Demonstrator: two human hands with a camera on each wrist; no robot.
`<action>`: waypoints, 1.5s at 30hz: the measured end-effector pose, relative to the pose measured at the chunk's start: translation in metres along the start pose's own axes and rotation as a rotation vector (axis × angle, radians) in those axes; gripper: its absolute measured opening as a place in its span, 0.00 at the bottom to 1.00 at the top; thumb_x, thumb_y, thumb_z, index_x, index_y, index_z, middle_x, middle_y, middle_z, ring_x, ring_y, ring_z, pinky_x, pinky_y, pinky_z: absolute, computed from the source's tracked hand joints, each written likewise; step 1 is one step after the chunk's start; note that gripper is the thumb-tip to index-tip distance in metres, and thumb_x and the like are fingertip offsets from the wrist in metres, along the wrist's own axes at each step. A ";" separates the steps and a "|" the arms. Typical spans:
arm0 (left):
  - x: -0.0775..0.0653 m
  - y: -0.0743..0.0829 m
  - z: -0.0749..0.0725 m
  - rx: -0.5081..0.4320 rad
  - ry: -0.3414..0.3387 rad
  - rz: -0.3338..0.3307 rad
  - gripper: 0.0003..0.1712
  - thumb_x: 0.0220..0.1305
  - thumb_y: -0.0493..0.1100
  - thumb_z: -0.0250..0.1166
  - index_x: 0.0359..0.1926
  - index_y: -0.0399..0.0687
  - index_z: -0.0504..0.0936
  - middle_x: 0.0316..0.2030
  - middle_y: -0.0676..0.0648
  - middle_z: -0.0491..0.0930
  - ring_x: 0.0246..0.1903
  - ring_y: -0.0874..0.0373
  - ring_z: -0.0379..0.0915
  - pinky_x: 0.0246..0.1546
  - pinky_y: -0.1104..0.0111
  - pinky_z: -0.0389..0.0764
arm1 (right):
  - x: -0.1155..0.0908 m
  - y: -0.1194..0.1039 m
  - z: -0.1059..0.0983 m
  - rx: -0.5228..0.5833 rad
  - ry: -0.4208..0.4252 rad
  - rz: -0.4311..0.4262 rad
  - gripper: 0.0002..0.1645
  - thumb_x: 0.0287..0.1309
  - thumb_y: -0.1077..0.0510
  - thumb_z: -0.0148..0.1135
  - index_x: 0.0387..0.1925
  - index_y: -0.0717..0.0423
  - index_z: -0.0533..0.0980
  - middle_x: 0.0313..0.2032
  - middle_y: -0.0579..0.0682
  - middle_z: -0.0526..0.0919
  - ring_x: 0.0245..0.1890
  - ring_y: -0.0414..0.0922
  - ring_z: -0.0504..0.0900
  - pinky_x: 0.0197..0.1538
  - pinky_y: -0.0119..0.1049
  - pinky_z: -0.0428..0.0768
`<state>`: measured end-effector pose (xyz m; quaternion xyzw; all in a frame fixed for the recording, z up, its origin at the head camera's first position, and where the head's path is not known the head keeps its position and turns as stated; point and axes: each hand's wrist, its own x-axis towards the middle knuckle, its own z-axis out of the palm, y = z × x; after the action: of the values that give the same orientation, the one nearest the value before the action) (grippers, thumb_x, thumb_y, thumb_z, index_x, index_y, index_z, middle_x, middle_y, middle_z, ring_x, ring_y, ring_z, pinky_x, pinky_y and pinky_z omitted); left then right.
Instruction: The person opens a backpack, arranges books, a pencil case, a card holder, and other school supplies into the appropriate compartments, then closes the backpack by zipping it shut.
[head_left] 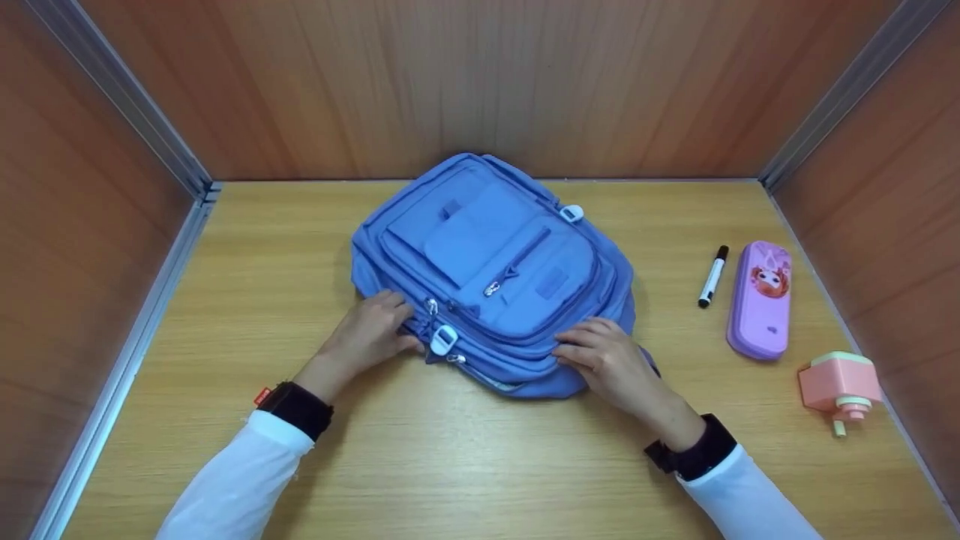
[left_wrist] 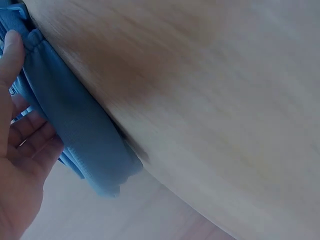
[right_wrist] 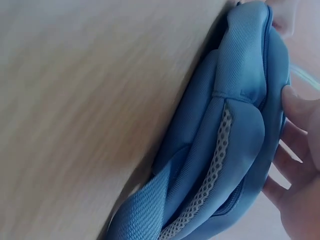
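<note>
A blue backpack (head_left: 480, 255) lies at a slant on the table, front pocket side up. Its zippers, a white buckle (head_left: 443, 340) and a second buckle (head_left: 571, 213) face up. My left hand (head_left: 375, 330) grips the bag's lower left side near a buckle, thumb and fingers on either side of the fabric in the left wrist view. At the lower right edge, my right hand (head_left: 611, 360) holds the bag with its fingers over the top. The right wrist view shows the thumb (right_wrist: 296, 107) against the bag's edge, beside a mesh-trimmed strap (right_wrist: 215, 165).
To the right lie a black-and-white marker (head_left: 713, 277) and a purple pencil case (head_left: 760, 300) with a cartoon girl on it. A pink pencil sharpener (head_left: 838, 386) with a crank stands near the right wall. Wooden panels (head_left: 480, 90) enclose the table at the back and sides.
</note>
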<state>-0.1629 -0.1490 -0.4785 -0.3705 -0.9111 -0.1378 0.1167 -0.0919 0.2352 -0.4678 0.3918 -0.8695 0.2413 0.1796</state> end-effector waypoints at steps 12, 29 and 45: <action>-0.003 0.013 0.007 0.002 0.059 0.062 0.16 0.48 0.49 0.74 0.31 0.43 0.80 0.32 0.49 0.77 0.33 0.54 0.71 0.37 0.63 0.76 | 0.005 0.026 -0.009 -0.052 0.035 0.014 0.10 0.53 0.65 0.66 0.38 0.54 0.84 0.43 0.50 0.84 0.47 0.47 0.79 0.58 0.47 0.70; 0.003 0.031 0.015 0.040 0.099 -0.040 0.17 0.48 0.50 0.72 0.20 0.46 0.76 0.19 0.53 0.69 0.22 0.58 0.66 0.22 0.67 0.72 | 0.019 0.024 -0.007 -0.125 0.133 0.090 0.11 0.53 0.68 0.62 0.39 0.61 0.83 0.45 0.55 0.82 0.49 0.51 0.77 0.56 0.45 0.71; 0.013 0.051 0.015 0.149 0.048 -0.056 0.16 0.52 0.50 0.70 0.26 0.40 0.81 0.25 0.45 0.78 0.25 0.51 0.73 0.22 0.61 0.77 | 0.022 0.031 0.008 -0.151 0.000 -0.008 0.09 0.49 0.61 0.70 0.36 0.55 0.84 0.42 0.53 0.84 0.47 0.51 0.78 0.54 0.47 0.72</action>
<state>-0.1380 -0.1007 -0.4803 -0.3316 -0.9259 -0.0816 0.1616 -0.1306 0.2351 -0.4719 0.3806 -0.8836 0.1745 0.2097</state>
